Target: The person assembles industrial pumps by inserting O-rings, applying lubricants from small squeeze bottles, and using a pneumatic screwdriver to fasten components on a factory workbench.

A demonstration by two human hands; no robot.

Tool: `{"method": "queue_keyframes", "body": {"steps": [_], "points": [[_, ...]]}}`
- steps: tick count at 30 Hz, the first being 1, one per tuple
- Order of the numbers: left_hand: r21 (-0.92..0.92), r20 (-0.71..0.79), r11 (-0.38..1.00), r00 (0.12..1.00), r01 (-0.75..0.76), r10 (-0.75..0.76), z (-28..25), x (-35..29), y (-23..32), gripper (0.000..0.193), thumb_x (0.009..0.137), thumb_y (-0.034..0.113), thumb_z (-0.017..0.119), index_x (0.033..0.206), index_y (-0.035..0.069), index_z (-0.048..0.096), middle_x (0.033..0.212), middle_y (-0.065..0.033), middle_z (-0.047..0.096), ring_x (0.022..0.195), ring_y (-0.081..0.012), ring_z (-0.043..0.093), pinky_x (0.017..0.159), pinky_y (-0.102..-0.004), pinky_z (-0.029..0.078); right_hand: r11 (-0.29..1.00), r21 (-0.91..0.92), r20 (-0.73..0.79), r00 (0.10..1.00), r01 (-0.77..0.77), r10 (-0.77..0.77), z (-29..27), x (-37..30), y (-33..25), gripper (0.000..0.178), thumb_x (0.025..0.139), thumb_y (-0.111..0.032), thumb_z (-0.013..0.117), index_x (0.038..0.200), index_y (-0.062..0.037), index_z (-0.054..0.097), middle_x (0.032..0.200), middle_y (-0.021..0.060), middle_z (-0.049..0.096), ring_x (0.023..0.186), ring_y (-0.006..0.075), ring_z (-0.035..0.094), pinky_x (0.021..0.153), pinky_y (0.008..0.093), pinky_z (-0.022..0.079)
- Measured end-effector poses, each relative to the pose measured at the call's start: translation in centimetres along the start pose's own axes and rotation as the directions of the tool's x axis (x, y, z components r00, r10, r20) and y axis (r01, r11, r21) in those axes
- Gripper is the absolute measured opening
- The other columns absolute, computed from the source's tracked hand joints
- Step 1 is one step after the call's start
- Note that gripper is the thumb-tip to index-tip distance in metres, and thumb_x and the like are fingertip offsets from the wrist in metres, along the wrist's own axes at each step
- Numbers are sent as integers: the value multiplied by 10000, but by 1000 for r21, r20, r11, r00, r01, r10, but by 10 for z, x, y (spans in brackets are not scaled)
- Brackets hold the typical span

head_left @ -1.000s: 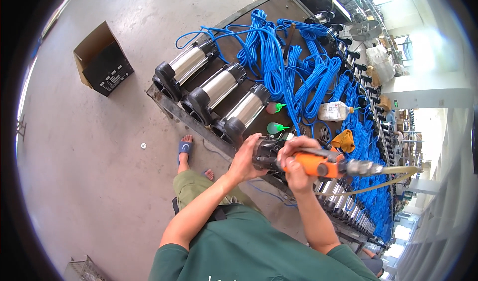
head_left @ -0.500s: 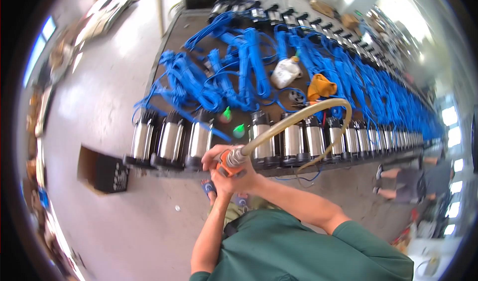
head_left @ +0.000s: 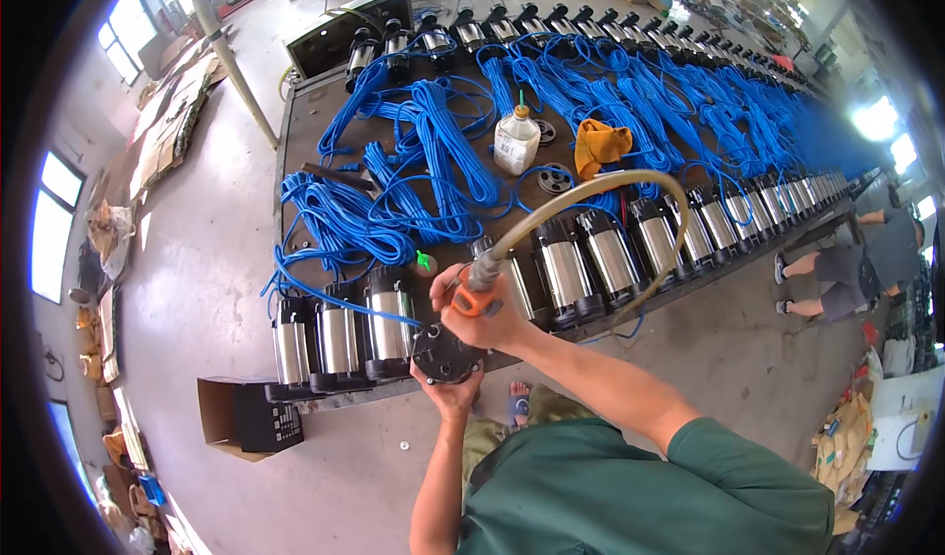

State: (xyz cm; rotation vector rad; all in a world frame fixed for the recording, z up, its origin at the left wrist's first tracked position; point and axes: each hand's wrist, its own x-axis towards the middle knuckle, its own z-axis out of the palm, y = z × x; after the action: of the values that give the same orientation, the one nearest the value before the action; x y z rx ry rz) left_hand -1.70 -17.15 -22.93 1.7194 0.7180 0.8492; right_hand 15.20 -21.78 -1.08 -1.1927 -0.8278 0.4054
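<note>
My left hand (head_left: 448, 390) grips a submersible pump by its round black end (head_left: 448, 356), which faces up at the table's front edge. Just above that end, my right hand (head_left: 482, 317) is wrapped round an orange air tool (head_left: 476, 299). A thick beige hose (head_left: 591, 183) runs from the tool's metal coupling and loops off to the right. The tool's working tip is hidden by my fingers. A green-capped small bottle (head_left: 425, 263) stands just beyond my hands. Steel-bodied pumps (head_left: 337, 341) stand on both sides, and a blue cable (head_left: 366, 309) runs to the held one.
Bundled blue cables (head_left: 448, 152) cover much of the dark table (head_left: 295, 142). A white bottle (head_left: 516, 142), an orange cloth (head_left: 600, 146) and black round parts (head_left: 555, 178) lie among them. An open cardboard box (head_left: 246, 417) sits on the floor at left. Another person (head_left: 847, 270) is at right.
The view has shifted, showing more of the table. My left hand has dropped below the tool, and the pump's black end now shows between my hands. The right hand still holds the tool.
</note>
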Motion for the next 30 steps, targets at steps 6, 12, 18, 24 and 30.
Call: {"method": "queue_keyframes", "body": {"steps": [6,12,18,24,30], "points": [[-63,-61,998,998,-27,23,2,-5,-1,1153,605,107,966,1477,12,217,1301,-147,521,1140,-228,571,1015,-375,509,988,-105,105,990,109,-98,3,9,-4,219,754,15,680,973,5,678,859,77,711,753,141,680,691,294,552],[155,-57,975,983,-162,172,6,4,16,1085,595,106,969,1440,14,294,1317,-149,501,1157,-243,561,1038,-384,491,985,-155,88,994,78,-65,-3,5,13,207,760,-8,686,966,3,683,872,60,714,788,133,674,726,290,547],[-129,-80,990,996,-51,41,5,6,12,1179,541,265,1025,1452,11,320,1362,-173,480,1238,-321,512,1111,-468,418,994,13,-192,976,106,-102,-15,7,-22,302,806,13,669,1108,-4,665,1028,82,723,821,110,673,676,250,536],[-42,-83,983,981,-180,176,2,7,19,1210,549,124,1018,1510,24,289,1436,-181,453,1285,-315,538,1065,-433,521,935,276,-739,574,-221,354,-164,5,-10,262,835,-199,667,1066,-78,685,960,42,703,759,139,651,647,293,513],[-218,-33,974,998,-67,62,18,3,32,1147,575,99,895,1540,38,277,1450,-184,421,1305,-327,503,1110,-450,466,446,760,-517,-23,-472,856,-299,-32,70,280,812,-423,760,906,-167,696,834,-12,672,731,170,617,611,341,473]]}}
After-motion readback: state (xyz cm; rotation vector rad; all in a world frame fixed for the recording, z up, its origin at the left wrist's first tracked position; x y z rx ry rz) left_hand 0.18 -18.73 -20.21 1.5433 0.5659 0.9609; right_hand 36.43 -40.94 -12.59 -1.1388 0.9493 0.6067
